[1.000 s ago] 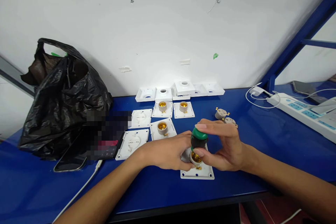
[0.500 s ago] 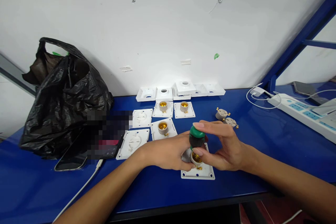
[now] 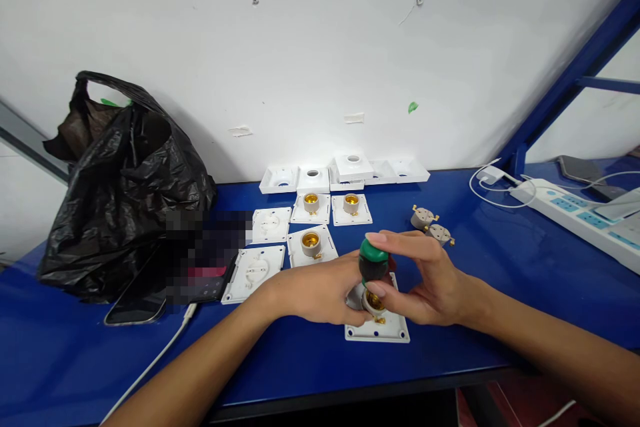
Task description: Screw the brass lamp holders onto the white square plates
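My right hand [image 3: 425, 277] grips the green and black handle of a screwdriver [image 3: 374, 260], held upright over a lamp socket [image 3: 374, 302] with a brass-coloured inside. The tip of the tool is hidden in the socket. Under the socket lies a square white base plate [image 3: 377, 332] on the blue table. My left hand [image 3: 320, 290] is closed around the left side of the socket, its thumb near the front; some of its fingers are hidden. Beyond it, another socket [image 3: 311, 244] sits on its own white plate.
Two loose sockets [image 3: 423, 217] lie to the right. Two more plates with sockets [image 3: 351, 203], bare plates [image 3: 255, 273] and white covers [image 3: 313, 179] are behind and left. A black plastic bag [image 3: 130, 193], a phone [image 3: 137, 293] and a power strip [image 3: 580, 217] flank them.
The screwdriver handle has shifted very slightly to the left with my right fingers on it. My left hand stays at the socket, and everything else lies as before.
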Tool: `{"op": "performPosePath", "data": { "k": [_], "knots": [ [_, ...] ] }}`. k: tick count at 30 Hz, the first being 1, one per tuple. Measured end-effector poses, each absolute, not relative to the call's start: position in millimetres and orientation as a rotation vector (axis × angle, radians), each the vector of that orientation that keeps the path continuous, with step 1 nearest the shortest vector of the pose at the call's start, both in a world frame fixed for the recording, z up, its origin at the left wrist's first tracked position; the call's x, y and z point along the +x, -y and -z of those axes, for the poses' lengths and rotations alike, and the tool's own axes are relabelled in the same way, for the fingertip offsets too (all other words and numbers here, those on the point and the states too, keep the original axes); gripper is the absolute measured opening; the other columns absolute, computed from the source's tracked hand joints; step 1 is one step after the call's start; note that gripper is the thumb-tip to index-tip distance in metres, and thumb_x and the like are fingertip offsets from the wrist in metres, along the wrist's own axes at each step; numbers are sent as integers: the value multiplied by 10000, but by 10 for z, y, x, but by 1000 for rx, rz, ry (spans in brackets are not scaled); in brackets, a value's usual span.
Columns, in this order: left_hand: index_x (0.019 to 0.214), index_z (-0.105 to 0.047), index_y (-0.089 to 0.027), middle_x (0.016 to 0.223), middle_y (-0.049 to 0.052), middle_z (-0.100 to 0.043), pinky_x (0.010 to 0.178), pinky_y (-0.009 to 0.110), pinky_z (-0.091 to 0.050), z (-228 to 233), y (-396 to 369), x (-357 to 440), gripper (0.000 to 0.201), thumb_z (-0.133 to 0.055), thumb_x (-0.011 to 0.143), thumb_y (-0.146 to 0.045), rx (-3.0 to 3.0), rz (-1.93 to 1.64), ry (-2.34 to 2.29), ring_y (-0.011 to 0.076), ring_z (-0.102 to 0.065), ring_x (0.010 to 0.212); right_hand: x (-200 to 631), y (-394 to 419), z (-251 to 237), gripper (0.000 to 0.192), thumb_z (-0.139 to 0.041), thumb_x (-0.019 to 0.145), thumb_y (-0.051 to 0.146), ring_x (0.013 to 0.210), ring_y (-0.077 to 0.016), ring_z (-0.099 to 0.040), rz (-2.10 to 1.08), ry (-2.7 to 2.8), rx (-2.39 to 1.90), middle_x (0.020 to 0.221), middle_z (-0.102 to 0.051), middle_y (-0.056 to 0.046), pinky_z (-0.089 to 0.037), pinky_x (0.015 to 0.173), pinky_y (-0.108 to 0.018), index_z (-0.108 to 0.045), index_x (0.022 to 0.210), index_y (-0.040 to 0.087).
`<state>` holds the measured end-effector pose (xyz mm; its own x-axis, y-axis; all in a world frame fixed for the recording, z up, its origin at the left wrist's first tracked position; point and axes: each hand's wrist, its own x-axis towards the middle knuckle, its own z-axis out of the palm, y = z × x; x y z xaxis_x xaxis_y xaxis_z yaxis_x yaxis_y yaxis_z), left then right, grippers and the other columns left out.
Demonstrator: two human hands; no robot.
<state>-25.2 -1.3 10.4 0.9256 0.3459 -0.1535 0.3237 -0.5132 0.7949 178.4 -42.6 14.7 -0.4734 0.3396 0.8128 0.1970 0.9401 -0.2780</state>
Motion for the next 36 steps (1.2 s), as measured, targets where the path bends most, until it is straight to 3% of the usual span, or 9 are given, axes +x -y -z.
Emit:
{"op": "performPosePath", "data": {
  "k": [7,15,20,30,36],
  "knots": [
    [1189,-618,-201,1004,14,-698,877,295,-506,-113,7,-251,311,-672,887,-247,2150,-32,-452,204,-673,967,1787,423,-128,610,-601,1044,208,538,-134,-570,-209,2086,-399,712,-624,69,-538,526,-250,-345,1597,244],
    [1108,-612,-211,864,-32,-673,811,275,-514,-123,35,-245,255,-678,862,-214,2186,-16,-520,165,-662,803,1801,418,-139,587,-566,1062,211,503,-125,-540,-219,2130,-410,710,-596,71,-547,510,-248,-335,1601,231],
    [1114,-604,-201,864,-28,-660,821,276,-505,-127,36,-235,260,-664,861,-201,2182,-46,-490,174,-654,840,1801,416,-154,589,-555,1070,224,497,-130,-548,-200,2138,-419,698,-603,72,-536,508,-250,-322,1611,233],
    [929,-609,-198,898,-21,-675,760,237,-508,-170,49,-217,101,-678,858,-214,2194,-15,-523,139,-636,793,1811,413,-132,586,-581,1053,227,518,-129,-565,-281,2159,-457,666,-561,90,-523,534,-251,-351,1592,244],
    [985,-656,-199,961,-9,-705,799,240,-518,-151,55,-228,117,-684,877,-233,2210,-27,-543,149,-657,854,1817,400,-99,617,-598,1037,218,569,-123,-586,-366,2210,-520,732,-604,65,-513,551,-251,-355,1604,243]
  ]
}}
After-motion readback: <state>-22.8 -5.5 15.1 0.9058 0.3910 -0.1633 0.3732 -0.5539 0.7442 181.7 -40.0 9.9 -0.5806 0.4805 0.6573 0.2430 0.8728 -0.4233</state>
